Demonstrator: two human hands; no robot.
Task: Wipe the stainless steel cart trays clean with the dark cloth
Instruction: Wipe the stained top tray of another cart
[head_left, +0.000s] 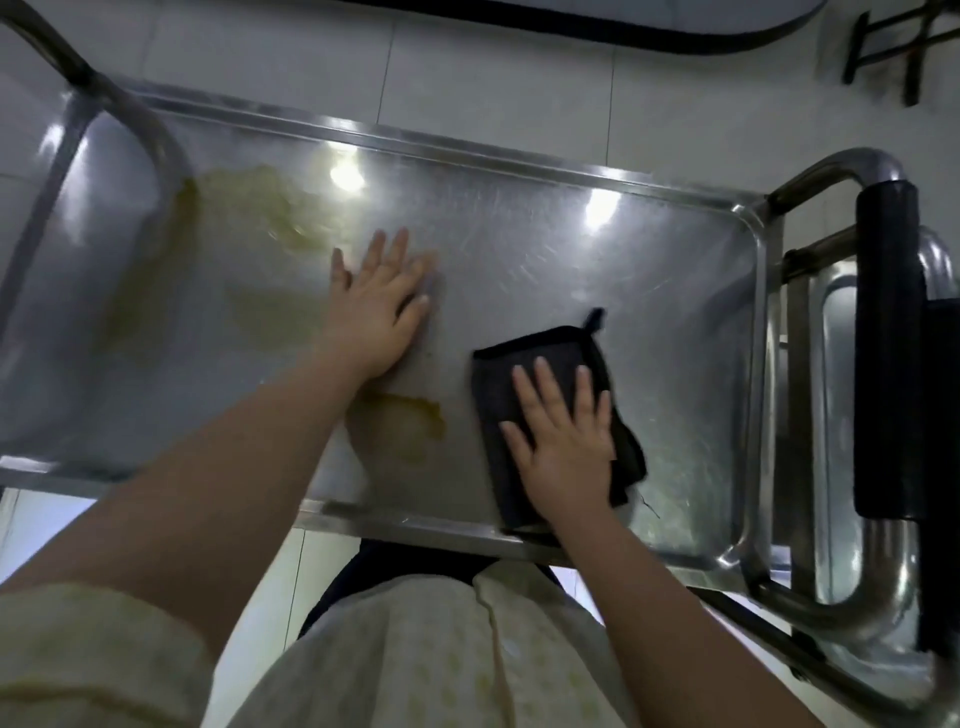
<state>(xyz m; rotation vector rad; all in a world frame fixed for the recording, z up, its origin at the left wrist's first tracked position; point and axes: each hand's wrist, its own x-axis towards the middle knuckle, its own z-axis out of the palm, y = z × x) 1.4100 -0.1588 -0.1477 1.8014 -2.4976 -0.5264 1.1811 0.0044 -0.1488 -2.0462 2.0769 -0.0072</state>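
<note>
The dark cloth (550, 410) lies folded on the top tray (571, 270), near its front rim, pinned under the right hand (563, 441), fingers spread flat. The left hand (379, 306) rests open-palmed, holding nothing. Yellowish stains (249, 208) remain leftward, seemingly unwiped; open steel lies all around.

Cart tray (519, 249) is silver-grey steel w/ yellow-green smears (249, 202) at left & an amber-yellow patch (410, 415) near the front edge. Cloth (540, 358) is dark charcoal w/ black trim; cart handle grip (885, 312) is black. Shirt (426, 654) is cream w/ a faint pale-yellow print, floor tiles (519, 88) off-white.
</note>
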